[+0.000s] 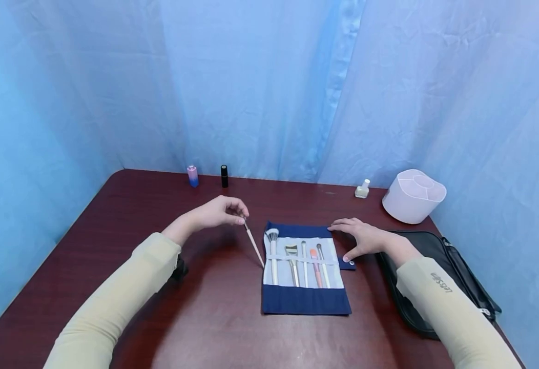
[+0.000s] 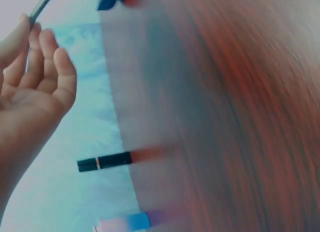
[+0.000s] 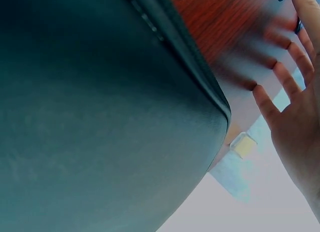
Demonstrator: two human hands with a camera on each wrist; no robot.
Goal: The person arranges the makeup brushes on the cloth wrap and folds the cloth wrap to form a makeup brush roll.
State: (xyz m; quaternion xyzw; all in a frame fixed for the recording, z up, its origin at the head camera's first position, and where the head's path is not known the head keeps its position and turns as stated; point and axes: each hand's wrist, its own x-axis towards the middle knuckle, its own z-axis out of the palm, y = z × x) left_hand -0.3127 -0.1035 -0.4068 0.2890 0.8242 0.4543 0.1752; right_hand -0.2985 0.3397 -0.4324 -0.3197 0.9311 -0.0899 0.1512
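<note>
A slender brush [image 1: 254, 247] is pinched near its upper end between the thumb and fingers of the left hand [image 1: 223, 211], and is slanted down so that its lower end is placed at the left edge of a brush roll [image 1: 306, 301]; whether the two are touching cannot be told. The right hand [image 1: 364, 237] is held with its fingers spread at the roll's right side, the fingertips set by its upper corner and the thumb by a small strap tab [image 1: 346, 264]. The roll is spread flat on the tabletop [image 1: 214, 328], and five tools are held beneath its pale band, a fluffy brush [image 1: 273, 251] being placed leftmost. Under the right forearm, a black case [image 1: 431, 242] is laid. Farther off, a pink-and-blue bottle [image 1: 193, 177], a black tube [image 1: 224, 177], a small white-capped bottle [image 1: 362, 190] and a white container [image 1: 408, 200] are set along the back, where the tabletop is bordered by a blue curtain [image 1: 260, 92].
</note>
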